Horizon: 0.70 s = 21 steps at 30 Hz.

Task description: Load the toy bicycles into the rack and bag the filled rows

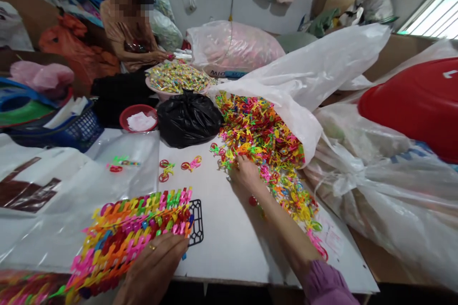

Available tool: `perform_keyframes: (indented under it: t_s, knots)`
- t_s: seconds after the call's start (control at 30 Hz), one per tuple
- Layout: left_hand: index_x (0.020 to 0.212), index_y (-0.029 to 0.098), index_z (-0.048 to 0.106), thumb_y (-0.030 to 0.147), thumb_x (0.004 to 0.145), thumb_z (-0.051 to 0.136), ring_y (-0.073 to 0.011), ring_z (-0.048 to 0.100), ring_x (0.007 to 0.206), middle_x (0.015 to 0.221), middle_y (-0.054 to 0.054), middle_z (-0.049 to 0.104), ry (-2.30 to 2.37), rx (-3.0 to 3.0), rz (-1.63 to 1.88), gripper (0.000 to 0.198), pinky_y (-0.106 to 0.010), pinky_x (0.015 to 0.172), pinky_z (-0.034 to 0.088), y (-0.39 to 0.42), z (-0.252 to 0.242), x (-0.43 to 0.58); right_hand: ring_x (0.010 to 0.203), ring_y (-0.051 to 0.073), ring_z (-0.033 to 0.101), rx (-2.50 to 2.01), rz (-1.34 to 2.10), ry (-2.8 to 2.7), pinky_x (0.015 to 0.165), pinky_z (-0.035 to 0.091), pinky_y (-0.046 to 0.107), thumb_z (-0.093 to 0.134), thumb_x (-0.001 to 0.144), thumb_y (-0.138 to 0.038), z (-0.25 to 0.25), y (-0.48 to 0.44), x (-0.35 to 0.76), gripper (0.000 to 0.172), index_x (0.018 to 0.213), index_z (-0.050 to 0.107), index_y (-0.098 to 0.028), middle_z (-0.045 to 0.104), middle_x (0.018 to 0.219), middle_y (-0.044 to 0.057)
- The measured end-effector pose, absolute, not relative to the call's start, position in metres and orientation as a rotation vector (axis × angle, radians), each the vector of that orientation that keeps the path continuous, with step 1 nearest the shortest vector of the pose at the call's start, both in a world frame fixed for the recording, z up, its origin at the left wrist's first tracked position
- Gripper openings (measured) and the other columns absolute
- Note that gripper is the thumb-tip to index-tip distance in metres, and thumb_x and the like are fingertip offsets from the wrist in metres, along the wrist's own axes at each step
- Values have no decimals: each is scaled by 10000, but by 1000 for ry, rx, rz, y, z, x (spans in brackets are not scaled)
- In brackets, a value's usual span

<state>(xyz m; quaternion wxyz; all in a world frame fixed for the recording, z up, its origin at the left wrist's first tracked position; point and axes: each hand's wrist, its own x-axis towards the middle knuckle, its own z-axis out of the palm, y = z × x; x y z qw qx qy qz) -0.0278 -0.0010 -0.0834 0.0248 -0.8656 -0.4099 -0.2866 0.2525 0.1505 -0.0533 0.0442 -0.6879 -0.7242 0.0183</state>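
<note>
My left hand, with a ring on one finger, lies along the near right edge of tightly packed rows of bright plastic pieces. Its visible fingers are stretched out together; the thumb is hidden. A black plastic grid sticks out from the right end of the rows. Farther off, my right hand reaches into the near edge of a heap of small plastic toy bicycles. Its fingers are bent and closed at the tips, and what they hold is hidden. Two loose toy bicycles lie left of it.
The heap spills from a large white plastic bag. A black bag, a red bowl and a full basin stand behind. A co-worker sits back left. Clear plastic covers the left of the white table.
</note>
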Motion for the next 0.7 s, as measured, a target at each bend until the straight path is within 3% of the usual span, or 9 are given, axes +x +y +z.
perform_keyframes:
  t_s: [0.1, 0.3, 0.43, 0.57, 0.7]
  knots:
    - [1018, 284, 612, 232, 879, 413, -139, 645, 874, 935, 13, 694, -1258, -2659, -894, 249, -241, 822, 513, -1, -80, -25, 860, 184, 566, -1960, 64, -2282, 680, 405, 262, 424, 885, -215, -60, 120, 234, 164, 1009, 528, -186, 587, 985, 90]
    - [1003, 276, 611, 206, 858, 453, -156, 619, 935, 951, -7, 666, -1348, -2619, -909, 226, -276, 856, 504, -3, -75, -21, 841, 161, 574, -1773, 439, -2194, 698, 406, 249, 409, 887, -198, -62, 73, 223, 179, 1015, 534, -200, 616, 940, 45]
    - [976, 259, 612, 191, 856, 468, -153, 606, 932, 930, -9, 648, -1473, -2631, -957, 199, -288, 881, 488, -5, -69, -18, 894, 168, 562, -1818, 356, -2189, 714, 403, 254, 430, 868, -169, -49, 96, 239, 258, 1098, 537, -212, 576, 1040, 64]
    - [977, 249, 601, 181, 863, 453, -139, 612, 896, 911, 0, 656, -1429, -2690, -963, 199, -280, 878, 482, -3, -67, -18, 978, 189, 508, -1476, 278, -2639, 736, 399, 262, 531, 818, -169, -42, 127, 229, 316, 1125, 540, -244, 508, 1142, 67]
    - [1007, 237, 587, 159, 863, 458, -139, 596, 936, 937, -9, 653, -1416, -2693, -944, 209, -286, 901, 464, -4, -65, -18, 948, 177, 487, -1237, 218, -2888, 742, 384, 256, 511, 844, -162, -45, 147, 214, 180, 980, 603, -235, 526, 1063, 57]
